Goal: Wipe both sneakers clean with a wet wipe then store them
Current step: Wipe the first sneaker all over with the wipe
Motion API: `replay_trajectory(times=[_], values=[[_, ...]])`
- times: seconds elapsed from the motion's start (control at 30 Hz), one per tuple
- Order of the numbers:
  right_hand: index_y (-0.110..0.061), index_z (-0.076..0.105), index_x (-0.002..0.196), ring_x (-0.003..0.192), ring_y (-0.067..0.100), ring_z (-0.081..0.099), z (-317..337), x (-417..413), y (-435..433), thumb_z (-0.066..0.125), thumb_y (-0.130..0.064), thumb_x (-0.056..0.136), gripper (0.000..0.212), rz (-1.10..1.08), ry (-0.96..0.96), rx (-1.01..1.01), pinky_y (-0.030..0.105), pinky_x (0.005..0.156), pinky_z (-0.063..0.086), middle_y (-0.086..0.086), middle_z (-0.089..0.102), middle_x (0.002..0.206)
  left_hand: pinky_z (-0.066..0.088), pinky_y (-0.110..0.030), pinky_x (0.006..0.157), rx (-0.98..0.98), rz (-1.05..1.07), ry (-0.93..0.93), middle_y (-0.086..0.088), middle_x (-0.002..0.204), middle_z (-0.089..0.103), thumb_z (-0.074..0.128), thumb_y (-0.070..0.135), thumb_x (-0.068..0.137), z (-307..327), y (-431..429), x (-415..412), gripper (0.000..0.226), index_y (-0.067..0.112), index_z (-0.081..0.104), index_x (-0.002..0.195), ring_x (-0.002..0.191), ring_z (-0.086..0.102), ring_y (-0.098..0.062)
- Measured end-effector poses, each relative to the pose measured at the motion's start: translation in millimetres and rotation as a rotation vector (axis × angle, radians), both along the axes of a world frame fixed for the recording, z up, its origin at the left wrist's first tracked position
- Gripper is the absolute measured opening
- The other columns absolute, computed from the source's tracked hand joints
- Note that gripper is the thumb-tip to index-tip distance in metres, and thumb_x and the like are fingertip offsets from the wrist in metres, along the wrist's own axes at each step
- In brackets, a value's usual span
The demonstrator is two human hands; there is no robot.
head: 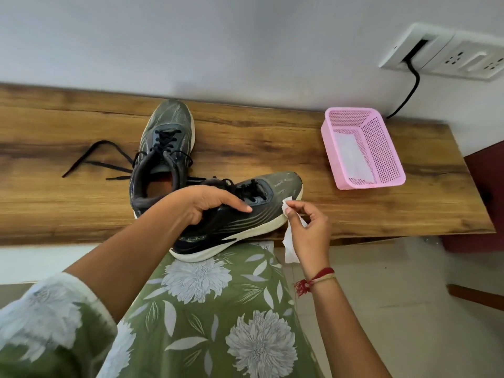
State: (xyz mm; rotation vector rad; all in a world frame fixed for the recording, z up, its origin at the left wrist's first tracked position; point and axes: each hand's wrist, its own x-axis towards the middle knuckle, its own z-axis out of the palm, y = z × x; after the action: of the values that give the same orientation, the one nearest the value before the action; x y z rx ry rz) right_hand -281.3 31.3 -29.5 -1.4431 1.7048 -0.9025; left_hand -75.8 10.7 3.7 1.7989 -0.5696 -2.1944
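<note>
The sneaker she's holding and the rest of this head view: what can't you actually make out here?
- Held sneaker: its collar and opening, hidden under the left hand; the heel lettering is too small to read.
- Wipe: its middle, behind the right hand.
- Basket: something white inside, unclear through the mesh.
- Far sneaker: its heel, hidden behind the forearm.
- Cable: its lower end, behind the shelf.

Pink mesh basket [381, 148] on wooden shelf [272, 137]; black cable [409, 88] from wall socket [447, 50].
</note>
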Motion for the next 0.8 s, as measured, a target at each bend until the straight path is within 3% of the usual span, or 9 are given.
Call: replay_trajectory(times=[0.07, 0.13, 0.2, 0.4, 0.47, 0.53, 0.67, 0.8], values=[[-0.022, 0.069, 0.094, 0.095, 0.006, 0.058, 1, 1, -2, 0.063, -0.011, 0.086, 0.015, 0.021, 0.053, -0.022, 0.024, 0.086, 0.049, -0.004, 0.067, 0.098, 0.054, -0.029, 0.070, 0.004, 0.017, 0.021, -0.012, 0.082, 0.069, 0.067, 0.004, 0.077, -4, -2, 2, 0.010, 0.004, 0.067, 0.087, 0.073, 0.065, -0.024], [-0.018, 0.070, 0.098, 0.092, 0.008, 0.056, 2, 4, -2, 0.062, -0.011, 0.087, 0.015, 0.036, 0.127, -0.070, 0.010, 0.080, 0.043, -0.001, 0.065, 0.098, 0.055, -0.028, 0.063, 0.003, 0.056, 0.040, -0.011, 0.078, 0.068, 0.062, 0.000, 0.080, -9, -2, 5, 0.009, 0.004, 0.066, 0.087, 0.066, 0.066, -0.023], [-0.014, 0.071, 0.102, 0.090, 0.011, 0.055, 4, 11, 1, 0.061, -0.011, 0.088, 0.016, 0.044, 0.183, -0.097, 0.004, 0.074, 0.037, 0.001, 0.062, 0.097, 0.057, -0.027, 0.057, 0.005, 0.068, 0.058, -0.012, 0.073, 0.069, 0.060, 0.000, 0.080, -11, -3, 6, 0.010, 0.002, 0.066, 0.087, 0.059, 0.066, -0.022], [-0.013, 0.070, 0.103, 0.087, 0.013, 0.054, 14, 40, 23, 0.060, -0.015, 0.090, 0.017, 0.221, 0.231, -0.138, 0.023, 0.076, 0.046, -0.001, 0.059, 0.093, 0.055, -0.023, 0.050, 0.013, 0.004, 0.071, -0.010, 0.064, 0.068, 0.056, 0.008, 0.083, -4, -9, 7, 0.011, 0.003, 0.065, 0.079, 0.051, 0.064, -0.020], [-0.012, 0.071, 0.100, 0.083, 0.013, 0.054, 13, 43, 27, 0.061, -0.014, 0.089, 0.015, 0.347, 0.320, -0.197, 0.023, 0.072, 0.046, 0.000, 0.060, 0.088, 0.053, -0.021, 0.052, 0.007, -0.023, 0.068, -0.008, 0.063, 0.067, 0.056, 0.009, 0.083, -6, -7, 5, 0.011, 0.005, 0.064, 0.077, 0.050, 0.063, -0.018], [-0.013, 0.070, 0.099, 0.083, 0.014, 0.052, 11, 37, 18, 0.062, -0.016, 0.089, 0.014, 0.329, 0.404, -0.213, 0.026, 0.072, 0.046, 0.000, 0.060, 0.088, 0.052, -0.021, 0.052, -0.003, -0.038, 0.047, -0.008, 0.062, 0.066, 0.057, 0.010, 0.082, -8, -5, 2, 0.011, 0.006, 0.064, 0.074, 0.050, 0.062, -0.018], [-0.015, 0.070, 0.097, 0.084, 0.012, 0.050, 11, 37, 9, 0.061, -0.018, 0.089, 0.012, 0.208, 0.383, -0.189, 0.024, 0.073, 0.041, -0.001, 0.059, 0.088, 0.050, -0.019, 0.050, -0.012, -0.009, 0.036, -0.008, 0.060, 0.065, 0.057, 0.011, 0.082, -13, -6, 2, 0.014, 0.007, 0.064, 0.071, 0.048, 0.060, -0.019], [-0.012, 0.070, 0.094, 0.080, 0.013, 0.052, 8, 52, 33, 0.061, -0.019, 0.088, 0.012, 0.358, 0.431, -0.199, 0.021, 0.070, 0.038, 0.001, 0.061, 0.085, 0.049, -0.017, 0.048, -0.019, 0.013, 0.037, -0.007, 0.057, 0.064, 0.056, 0.010, 0.081, -19, -5, 2, 0.012, 0.005, 0.062, 0.072, 0.046, 0.059, -0.018]])
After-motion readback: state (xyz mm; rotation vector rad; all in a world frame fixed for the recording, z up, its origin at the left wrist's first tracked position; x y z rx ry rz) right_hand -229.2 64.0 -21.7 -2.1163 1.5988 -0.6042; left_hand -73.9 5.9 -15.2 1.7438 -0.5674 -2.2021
